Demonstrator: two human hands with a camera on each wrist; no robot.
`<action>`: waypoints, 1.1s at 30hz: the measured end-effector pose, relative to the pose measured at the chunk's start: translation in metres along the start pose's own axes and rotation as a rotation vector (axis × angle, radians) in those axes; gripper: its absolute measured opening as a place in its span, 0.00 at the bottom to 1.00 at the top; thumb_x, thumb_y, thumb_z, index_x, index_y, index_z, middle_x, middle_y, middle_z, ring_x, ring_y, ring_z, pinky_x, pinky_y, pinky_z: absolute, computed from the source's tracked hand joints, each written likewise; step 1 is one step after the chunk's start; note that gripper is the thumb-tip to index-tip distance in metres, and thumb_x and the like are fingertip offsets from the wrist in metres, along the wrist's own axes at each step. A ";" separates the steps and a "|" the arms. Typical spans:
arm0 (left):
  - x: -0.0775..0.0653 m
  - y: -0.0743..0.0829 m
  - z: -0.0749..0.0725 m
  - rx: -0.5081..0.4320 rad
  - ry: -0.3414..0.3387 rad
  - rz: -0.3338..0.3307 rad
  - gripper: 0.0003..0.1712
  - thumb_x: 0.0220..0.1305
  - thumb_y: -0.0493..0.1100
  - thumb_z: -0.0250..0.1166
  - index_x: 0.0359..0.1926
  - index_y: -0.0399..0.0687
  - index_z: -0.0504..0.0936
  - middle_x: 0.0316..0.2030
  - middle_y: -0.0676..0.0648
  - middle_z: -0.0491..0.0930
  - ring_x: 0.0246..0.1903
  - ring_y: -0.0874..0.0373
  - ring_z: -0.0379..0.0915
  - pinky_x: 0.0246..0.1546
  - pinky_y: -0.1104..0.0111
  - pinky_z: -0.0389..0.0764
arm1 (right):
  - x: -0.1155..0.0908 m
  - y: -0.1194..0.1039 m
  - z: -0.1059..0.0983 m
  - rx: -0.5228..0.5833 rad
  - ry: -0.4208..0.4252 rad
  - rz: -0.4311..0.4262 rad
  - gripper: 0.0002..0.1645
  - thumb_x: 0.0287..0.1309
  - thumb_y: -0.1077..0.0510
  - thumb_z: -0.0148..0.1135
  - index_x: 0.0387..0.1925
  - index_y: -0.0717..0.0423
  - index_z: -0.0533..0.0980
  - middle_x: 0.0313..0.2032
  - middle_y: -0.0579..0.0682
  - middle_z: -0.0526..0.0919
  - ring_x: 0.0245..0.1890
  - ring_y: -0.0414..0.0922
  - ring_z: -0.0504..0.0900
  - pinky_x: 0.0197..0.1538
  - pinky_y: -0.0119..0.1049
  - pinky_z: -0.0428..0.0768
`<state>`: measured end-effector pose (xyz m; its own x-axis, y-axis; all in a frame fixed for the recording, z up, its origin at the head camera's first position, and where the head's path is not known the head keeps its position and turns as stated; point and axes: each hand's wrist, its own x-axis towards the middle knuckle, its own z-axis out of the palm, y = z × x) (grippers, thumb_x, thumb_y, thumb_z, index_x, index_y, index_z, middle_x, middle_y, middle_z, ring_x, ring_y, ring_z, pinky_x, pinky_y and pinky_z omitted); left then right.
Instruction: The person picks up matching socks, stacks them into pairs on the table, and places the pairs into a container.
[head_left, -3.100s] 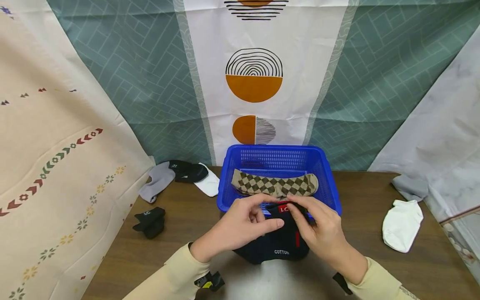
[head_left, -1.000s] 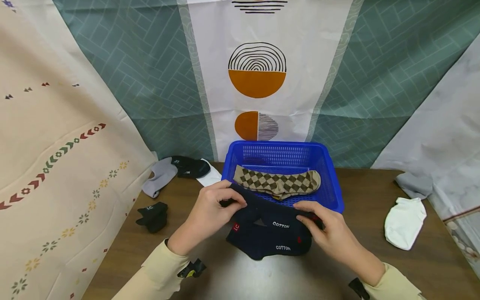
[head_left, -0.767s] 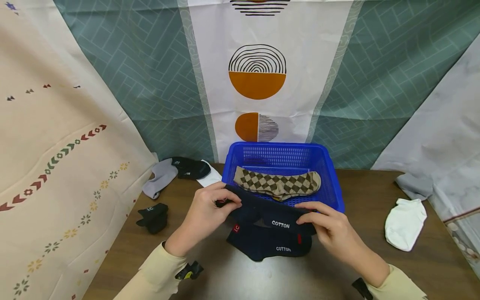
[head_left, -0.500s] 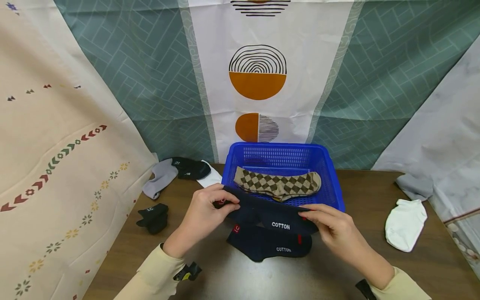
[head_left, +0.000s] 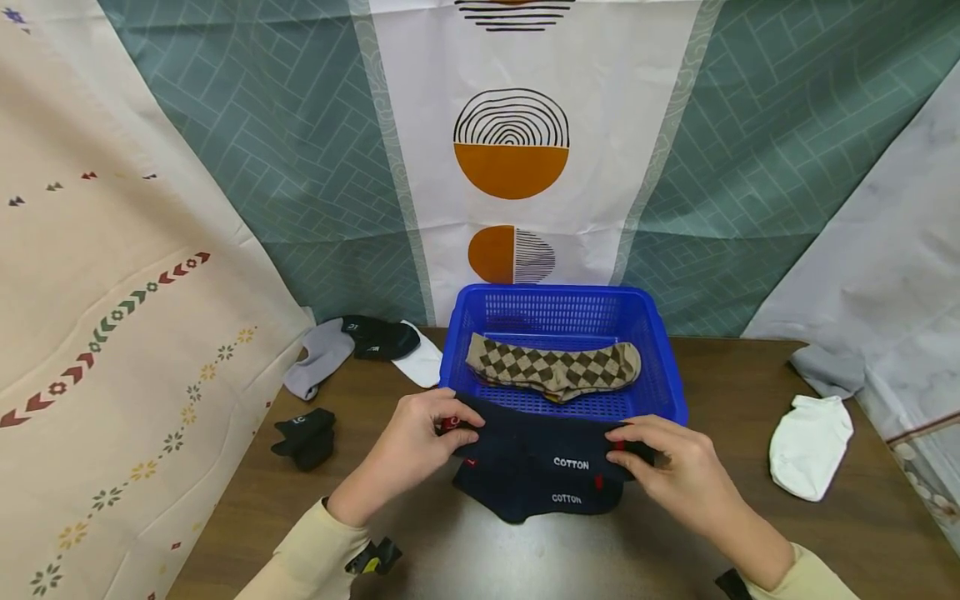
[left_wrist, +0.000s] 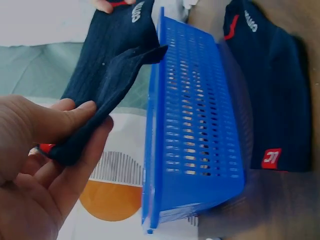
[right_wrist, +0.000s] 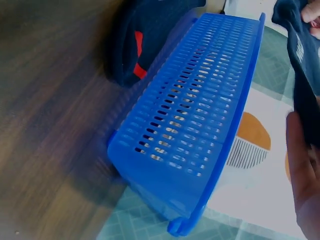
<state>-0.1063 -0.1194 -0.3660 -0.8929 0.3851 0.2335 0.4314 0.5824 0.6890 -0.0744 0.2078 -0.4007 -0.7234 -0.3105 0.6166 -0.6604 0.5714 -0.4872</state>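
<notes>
A navy ankle sock marked COTTON is stretched sideways between both hands, in front of the basket. My left hand pinches its cuff end between thumb and fingers; my right hand pinches the toe end. In the left wrist view, the thumb presses on the sock cuff. A matching navy sock lies flat on the table just below, its upper part covered by the held one in the head view. Its red LC tag shows in the left wrist view, on the lying sock.
The blue basket stands behind the hands, with brown argyle socks inside. Left lie grey, black and white socks, and a crumpled black sock. White and grey socks lie right.
Earlier both hands were close together over the navy socks; they have since spread apart, lifting one sock. In the last half second that sock has come lower, overlapping more of the lying one.
</notes>
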 end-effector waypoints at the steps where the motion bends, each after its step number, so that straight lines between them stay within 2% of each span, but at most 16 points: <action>1: -0.001 -0.002 0.002 0.005 -0.023 -0.003 0.09 0.49 0.38 0.72 0.31 0.59 0.86 0.25 0.61 0.76 0.26 0.64 0.68 0.22 0.74 0.73 | -0.002 0.001 0.000 -0.006 -0.040 0.028 0.25 0.30 0.65 0.78 0.35 0.43 0.82 0.35 0.37 0.83 0.37 0.32 0.81 0.35 0.19 0.76; 4: -0.005 -0.009 0.009 0.048 -0.120 -0.009 0.08 0.50 0.38 0.71 0.31 0.57 0.86 0.26 0.61 0.77 0.27 0.66 0.70 0.26 0.75 0.75 | -0.009 0.005 0.002 -0.017 -0.190 0.138 0.24 0.31 0.63 0.78 0.35 0.39 0.81 0.35 0.34 0.83 0.35 0.31 0.79 0.33 0.22 0.74; 8: -0.009 -0.021 0.022 0.126 -0.257 -0.021 0.08 0.49 0.37 0.71 0.30 0.56 0.86 0.27 0.61 0.79 0.30 0.68 0.72 0.30 0.75 0.75 | -0.018 0.009 0.007 0.003 -0.357 0.236 0.22 0.33 0.60 0.78 0.34 0.39 0.81 0.34 0.34 0.83 0.31 0.30 0.76 0.31 0.27 0.74; 11: -0.009 -0.028 0.031 0.142 -0.300 -0.064 0.08 0.47 0.36 0.72 0.29 0.54 0.86 0.26 0.60 0.80 0.27 0.68 0.71 0.28 0.75 0.74 | -0.021 0.012 0.012 0.039 -0.431 0.293 0.20 0.34 0.59 0.77 0.34 0.41 0.81 0.34 0.36 0.84 0.28 0.30 0.73 0.30 0.27 0.74; 15: -0.005 -0.038 0.043 0.139 -0.294 -0.128 0.10 0.45 0.33 0.72 0.27 0.53 0.85 0.25 0.58 0.81 0.24 0.69 0.70 0.25 0.76 0.73 | -0.019 0.017 0.020 0.005 -0.469 0.355 0.19 0.35 0.58 0.77 0.34 0.40 0.81 0.34 0.35 0.83 0.25 0.31 0.70 0.29 0.26 0.71; 19: 0.000 -0.047 0.053 0.144 -0.294 -0.182 0.10 0.44 0.33 0.73 0.26 0.52 0.84 0.23 0.57 0.80 0.23 0.67 0.70 0.25 0.75 0.73 | -0.017 0.023 0.027 -0.067 -0.501 0.375 0.19 0.37 0.59 0.76 0.34 0.39 0.81 0.35 0.35 0.83 0.33 0.33 0.76 0.35 0.30 0.75; 21: 0.002 -0.052 0.057 0.144 -0.303 -0.206 0.10 0.44 0.33 0.73 0.26 0.52 0.84 0.22 0.56 0.79 0.23 0.65 0.70 0.25 0.74 0.73 | -0.016 0.026 0.031 -0.079 -0.516 0.381 0.19 0.37 0.60 0.76 0.34 0.40 0.81 0.36 0.35 0.83 0.39 0.35 0.79 0.39 0.32 0.76; 23: 0.004 -0.056 0.061 0.139 -0.316 -0.226 0.10 0.44 0.33 0.73 0.25 0.52 0.84 0.22 0.56 0.78 0.23 0.64 0.69 0.24 0.73 0.73 | -0.017 0.029 0.034 -0.076 -0.531 0.403 0.19 0.37 0.61 0.76 0.34 0.40 0.81 0.36 0.36 0.83 0.41 0.37 0.79 0.39 0.33 0.77; 28: 0.004 -0.063 0.066 0.136 -0.339 -0.254 0.10 0.44 0.33 0.73 0.25 0.51 0.83 0.22 0.55 0.78 0.22 0.63 0.69 0.24 0.72 0.73 | -0.020 0.036 0.042 -0.069 -0.551 0.436 0.20 0.36 0.62 0.76 0.34 0.40 0.81 0.35 0.36 0.83 0.42 0.37 0.78 0.41 0.34 0.77; 33: 0.004 -0.067 0.069 0.144 -0.348 -0.252 0.09 0.45 0.32 0.72 0.26 0.50 0.82 0.23 0.52 0.78 0.23 0.62 0.68 0.24 0.72 0.72 | -0.021 0.039 0.046 -0.058 -0.550 0.442 0.21 0.35 0.64 0.76 0.34 0.42 0.81 0.35 0.37 0.83 0.41 0.39 0.79 0.41 0.35 0.77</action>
<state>-0.1298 -0.1071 -0.4584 -0.8862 0.4220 -0.1913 0.2415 0.7730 0.5867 -0.0939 0.2022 -0.4611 -0.9282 -0.3698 -0.0408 -0.2805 0.7676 -0.5764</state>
